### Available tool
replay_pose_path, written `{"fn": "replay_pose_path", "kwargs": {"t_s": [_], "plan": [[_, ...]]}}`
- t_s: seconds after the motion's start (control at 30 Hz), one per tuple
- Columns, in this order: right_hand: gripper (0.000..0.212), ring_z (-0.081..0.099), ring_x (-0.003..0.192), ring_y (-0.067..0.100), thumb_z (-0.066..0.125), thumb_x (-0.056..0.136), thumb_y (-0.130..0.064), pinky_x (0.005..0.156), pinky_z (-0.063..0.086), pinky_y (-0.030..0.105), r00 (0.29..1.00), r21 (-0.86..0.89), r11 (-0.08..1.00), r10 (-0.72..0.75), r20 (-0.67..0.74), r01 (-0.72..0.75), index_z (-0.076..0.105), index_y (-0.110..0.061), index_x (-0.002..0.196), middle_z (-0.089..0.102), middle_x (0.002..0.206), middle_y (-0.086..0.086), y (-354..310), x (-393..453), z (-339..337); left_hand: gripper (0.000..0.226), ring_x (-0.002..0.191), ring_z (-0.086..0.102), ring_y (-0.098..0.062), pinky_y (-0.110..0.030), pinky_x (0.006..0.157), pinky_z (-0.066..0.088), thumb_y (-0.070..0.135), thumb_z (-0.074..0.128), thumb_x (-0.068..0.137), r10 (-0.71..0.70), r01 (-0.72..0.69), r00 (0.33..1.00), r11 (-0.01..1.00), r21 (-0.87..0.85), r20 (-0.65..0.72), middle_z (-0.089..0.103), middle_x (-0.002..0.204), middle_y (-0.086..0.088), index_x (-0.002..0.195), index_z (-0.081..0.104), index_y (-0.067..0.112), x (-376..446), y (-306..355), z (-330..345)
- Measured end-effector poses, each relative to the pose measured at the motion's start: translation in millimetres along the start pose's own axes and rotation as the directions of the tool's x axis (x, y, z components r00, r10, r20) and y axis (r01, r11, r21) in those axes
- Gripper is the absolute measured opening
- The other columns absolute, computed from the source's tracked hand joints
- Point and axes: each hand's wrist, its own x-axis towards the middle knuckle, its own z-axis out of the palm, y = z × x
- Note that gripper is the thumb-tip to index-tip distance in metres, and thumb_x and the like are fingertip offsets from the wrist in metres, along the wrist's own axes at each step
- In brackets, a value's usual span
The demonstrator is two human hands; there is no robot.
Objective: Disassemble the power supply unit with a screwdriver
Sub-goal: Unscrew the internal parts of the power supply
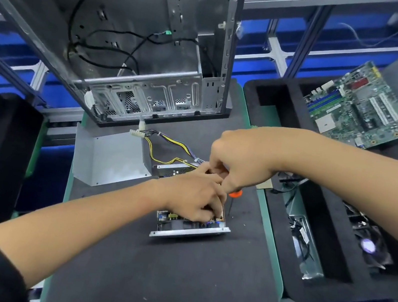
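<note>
The opened power supply unit (189, 231) lies on the black mat (145, 273), its circuit board exposed inside a shallow metal tray. Its yellow and black cable bundle (167, 145) runs back to white connectors. The removed grey metal cover (109, 159) lies to the left. My left hand (192, 197) reaches into the unit, fingers curled on the circuit board. My right hand (240, 163) hovers just above it, fingers pinched together over the far part of the unit; what they pinch is hidden. A screwdriver with an orange handle (234, 195) lies on the mat beside the unit, partly under my right hand.
An empty grey computer case (154, 64) stands tilted behind the unit. A black foam tray (333, 252) at right holds a motherboard (362, 109), a fan (368, 247) and a metal part with cables. A dark bin stands at the left.
</note>
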Motion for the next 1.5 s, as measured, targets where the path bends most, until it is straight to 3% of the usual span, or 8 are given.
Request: {"fn": "replay_pose_path", "kwargs": {"t_s": [0.17, 0.43, 0.57, 0.7, 0.87, 1.1, 1.27, 1.5], "plan": [[0.02, 0.051, 0.059, 0.013, 0.068, 0.075, -0.033, 0.047, 0.031, 0.025, 1.0, 0.022, 1.0, 0.003, -0.001, -0.003, 0.057, -0.021, 0.064, 0.055, 0.061, -0.004, -3, 3, 10, 0.028, 0.076, 0.03, -0.001, -0.017, 0.074, 0.013, 0.034, 0.058, 0.089, -0.047, 0.042, 0.996, 0.997, -0.058, -0.074, 0.068, 0.079, 0.005, 0.082, 0.071, 0.011, 5, 1, 8], [0.018, 0.05, 0.057, 0.011, 0.066, 0.077, -0.036, 0.046, 0.028, 0.023, 1.0, 0.014, 1.0, 0.02, -0.009, -0.02, 0.064, -0.019, 0.078, 0.057, 0.069, -0.003, -4, 5, 17, 0.029, 0.074, 0.041, -0.015, -0.021, 0.065, 0.021, 0.021, 0.058, 0.074, -0.118, 0.113, 0.971, 0.993, -0.035, -0.207, 0.067, 0.073, -0.006, 0.085, 0.067, -0.004, 4, 8, 10], [0.017, 0.049, 0.058, 0.011, 0.067, 0.077, -0.035, 0.046, 0.028, 0.024, 1.0, 0.017, 1.0, 0.026, -0.004, -0.025, 0.064, -0.018, 0.081, 0.055, 0.07, -0.004, -6, 4, 21, 0.017, 0.066, 0.009, -0.011, -0.022, 0.054, 0.005, 0.014, 0.061, 0.055, -0.079, 0.117, 0.941, 0.988, 0.098, -0.33, 0.055, 0.056, -0.005, 0.069, 0.061, 0.005, 8, 19, 6], [0.015, 0.049, 0.058, 0.013, 0.067, 0.076, -0.033, 0.047, 0.03, 0.025, 0.999, 0.026, 0.999, 0.03, -0.011, -0.03, 0.058, -0.021, 0.072, 0.052, 0.066, -0.005, -6, 1, 22, 0.034, 0.085, 0.044, -0.014, -0.014, 0.066, 0.014, 0.02, 0.046, 0.067, -0.185, 0.183, 0.972, 0.983, -0.027, -0.145, 0.07, 0.088, -0.004, 0.087, 0.071, 0.012, 10, 16, 11], [0.015, 0.049, 0.057, 0.014, 0.068, 0.075, -0.032, 0.046, 0.029, 0.024, 0.999, 0.03, 0.999, 0.037, -0.016, -0.037, 0.062, -0.018, 0.076, 0.051, 0.065, -0.005, -9, -2, 23, 0.031, 0.089, 0.053, -0.015, -0.018, 0.061, 0.017, 0.019, 0.046, 0.074, -0.286, 0.287, 0.957, 0.958, -0.018, 0.04, 0.071, 0.091, 0.001, 0.091, 0.071, 0.014, 19, 20, 8], [0.021, 0.047, 0.054, 0.013, 0.068, 0.074, -0.031, 0.047, 0.03, 0.025, 0.998, 0.016, 0.999, 0.048, -0.033, -0.048, 0.052, -0.022, 0.064, 0.051, 0.062, -0.004, -10, -4, 20, 0.021, 0.076, 0.033, -0.006, -0.02, 0.065, 0.012, 0.016, 0.048, 0.08, -0.343, 0.341, 0.929, 0.939, 0.034, 0.137, 0.066, 0.083, -0.001, 0.085, 0.068, 0.01, 23, 22, 3], [0.018, 0.046, 0.054, 0.013, 0.068, 0.075, -0.031, 0.047, 0.029, 0.024, 0.998, -0.004, 0.998, 0.056, -0.015, -0.056, 0.056, -0.019, 0.069, 0.052, 0.063, -0.002, -10, -6, 24, 0.036, 0.046, 0.025, -0.008, -0.032, 0.063, 0.007, 0.003, 0.045, 0.078, -0.427, 0.419, 0.88, 0.904, 0.086, 0.206, 0.031, 0.046, 0.007, 0.049, 0.028, 0.015, 28, 32, -6], [0.017, 0.048, 0.057, 0.014, 0.067, 0.076, -0.031, 0.048, 0.031, 0.025, 0.997, 0.023, 0.997, 0.072, -0.037, -0.071, 0.065, -0.015, 0.082, 0.053, 0.068, -0.003, -7, -9, 26, 0.038, 0.062, 0.019, -0.021, -0.03, 0.064, 0.003, 0.004, 0.043, 0.082, -0.392, 0.389, 0.902, 0.92, 0.053, 0.184, 0.03, 0.056, 0.007, 0.05, 0.027, 0.016, 27, 30, -6]]}}
